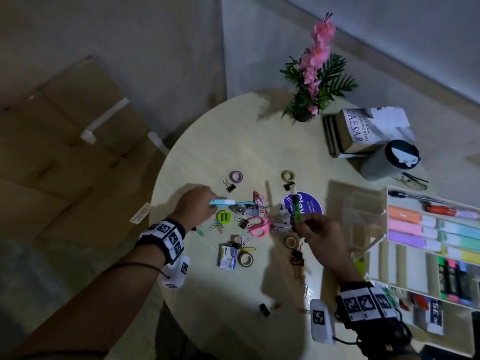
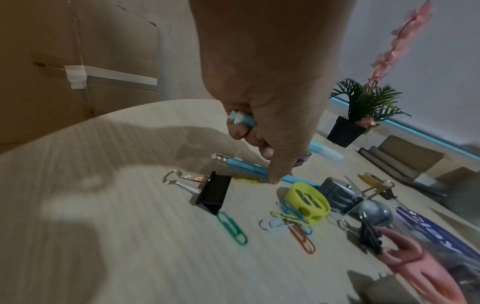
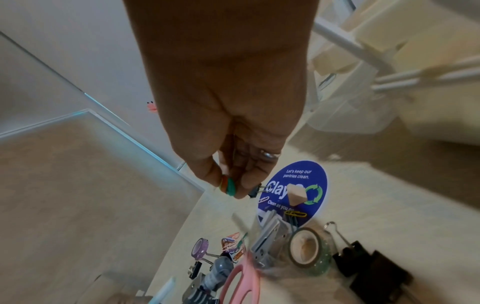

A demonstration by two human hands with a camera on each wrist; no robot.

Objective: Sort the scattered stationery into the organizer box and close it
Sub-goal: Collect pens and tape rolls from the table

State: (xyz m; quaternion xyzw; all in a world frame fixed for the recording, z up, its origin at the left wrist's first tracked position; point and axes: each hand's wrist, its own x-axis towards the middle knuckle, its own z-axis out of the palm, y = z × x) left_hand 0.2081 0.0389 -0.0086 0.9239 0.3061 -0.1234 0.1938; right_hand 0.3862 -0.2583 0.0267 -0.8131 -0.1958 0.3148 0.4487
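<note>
two markers are being lifted for sorting: a blue marker [image 1: 223,202] is gripped by the left hand [image 1: 196,203], a green marker [image 1: 296,210] pinched by the right hand [image 1: 320,236], bound for the organizer box [image 1: 384,229].

The open organizer box [image 1: 389,193] lies at the table's right edge, pastel highlighters [image 1: 413,224] in rows inside; binder clips [image 1: 242,222], paper clips [image 1: 217,226], tape rolls [image 1: 245,259] and pink scissors [image 1: 258,226] lie scattered at the table's centre

I see pink scissors [image 1: 257,226], lime-green sharpener [image 1: 224,217], purple tape roll [image 1: 236,176], blue round sticker [image 1: 306,203] with white lettering, pale-blue marker [image 1: 223,202], black binder clip [image 2: 211,192], checkered black-white wristbands [image 1: 166,236].
</note>
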